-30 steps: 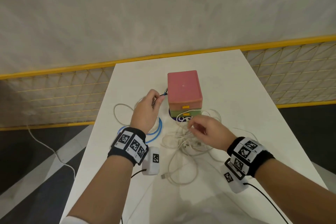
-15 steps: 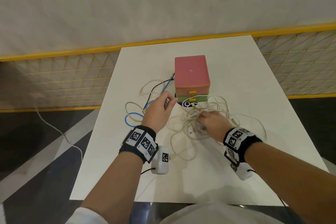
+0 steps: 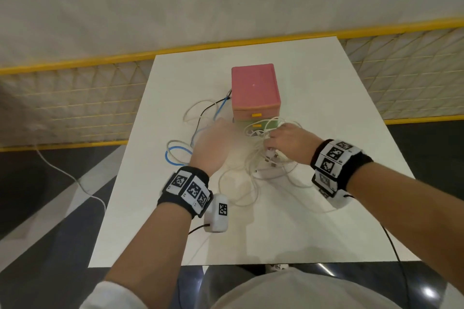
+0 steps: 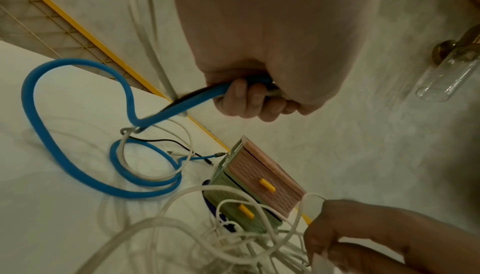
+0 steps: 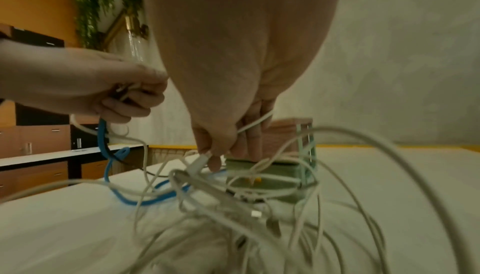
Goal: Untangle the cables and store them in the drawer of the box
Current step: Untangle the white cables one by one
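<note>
A pink-topped box (image 3: 254,90) stands mid-table with a pink drawer over a green drawer (image 3: 266,125), both closed, each with a yellow handle. My left hand (image 3: 213,143), blurred, is just left of the box front; its fingers (image 4: 249,97) curl round the blue cable (image 4: 78,155) together with a black and a white strand. The blue cable (image 3: 175,155) loops on the table to the left. My right hand (image 3: 286,142) is at the green drawer's front and pinches a white cable (image 5: 255,123) from the white tangle (image 3: 263,173) below it.
The white table (image 3: 339,113) has bare surface right of and behind the box. A yellow-framed mesh fence (image 3: 75,98) runs behind and beside it. A white cord (image 3: 75,180) trails on the dark floor at left. Plug ends (image 3: 272,162) stick out of the tangle.
My left hand has drawn back from the box's left corner along the blue and black cables. My right hand has moved forward with the white tangle to the green drawer's front.
</note>
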{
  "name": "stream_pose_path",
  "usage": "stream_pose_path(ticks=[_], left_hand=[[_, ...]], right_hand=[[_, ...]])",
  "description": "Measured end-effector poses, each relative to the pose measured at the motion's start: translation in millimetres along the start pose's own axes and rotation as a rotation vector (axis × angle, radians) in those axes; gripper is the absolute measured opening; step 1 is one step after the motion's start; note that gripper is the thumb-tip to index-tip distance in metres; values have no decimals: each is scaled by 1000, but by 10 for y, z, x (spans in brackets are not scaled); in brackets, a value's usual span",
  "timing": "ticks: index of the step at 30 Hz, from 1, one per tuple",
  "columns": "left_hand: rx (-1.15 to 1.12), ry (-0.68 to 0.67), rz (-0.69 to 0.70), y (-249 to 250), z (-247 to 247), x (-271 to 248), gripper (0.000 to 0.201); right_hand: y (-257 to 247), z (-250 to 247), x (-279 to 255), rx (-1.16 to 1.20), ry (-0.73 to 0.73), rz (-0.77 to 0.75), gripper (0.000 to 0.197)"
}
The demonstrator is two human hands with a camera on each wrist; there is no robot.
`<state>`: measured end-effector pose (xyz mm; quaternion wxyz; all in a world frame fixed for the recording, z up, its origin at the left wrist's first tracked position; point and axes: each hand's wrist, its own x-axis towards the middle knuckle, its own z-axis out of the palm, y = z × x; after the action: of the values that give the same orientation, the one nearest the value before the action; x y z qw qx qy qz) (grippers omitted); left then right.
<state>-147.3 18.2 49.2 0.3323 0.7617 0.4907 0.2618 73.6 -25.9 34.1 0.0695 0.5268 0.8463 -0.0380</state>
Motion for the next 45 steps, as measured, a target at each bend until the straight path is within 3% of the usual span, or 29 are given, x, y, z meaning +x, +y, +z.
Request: stream_pose_path(ticks=[5,8,10,13,16,18,20,24,27,32,36,40,42,45], left_hand=[[-127,110,-46,69,-100,87,36],[-245,197,-71,120,-154,148,32],[-269,197,-46,165,-190,143,23],[-278,22,14,271,-162,84,8],[-204,-225,8,323,-10,18,23],[-117,-277,-37,346,88,-25,25],[-171,-212,-29,384,139,-59,24],[-540,99,-41,533,69,-20,17],[-642,142,-64,651,14,55,5],[-694,252,-98,726,-106,183,32],[-767,281,-76,745,-267,240,41],[-1008,274,-90,745,-619,277,43],[-896,220,-56,713,-760,261,40],[-314,8,27,690,-661,192,8]], right_hand=[[85,-213,-120,-81,245,-104,15],[97,-335,-161,16,189,-83,38],[120,-395,-161,59,176,-63,39],[130,-450,-132,58,222,-44,37],[89,-508,-112,47,340,-42,40],[41,-566,-92,102,430,0,38],[-5,-599,-78,253,463,59,31],[-161,-624,-85,612,409,139,23],[-341,-610,-6,757,431,72,19],[-480,-449,132,1031,390,78,26],[-468,-331,91,1039,337,74,27],[-253,-190,-19,978,283,192,28],[-136,-203,-79,961,326,246,27],[-77,-405,-44,974,473,286,31]])
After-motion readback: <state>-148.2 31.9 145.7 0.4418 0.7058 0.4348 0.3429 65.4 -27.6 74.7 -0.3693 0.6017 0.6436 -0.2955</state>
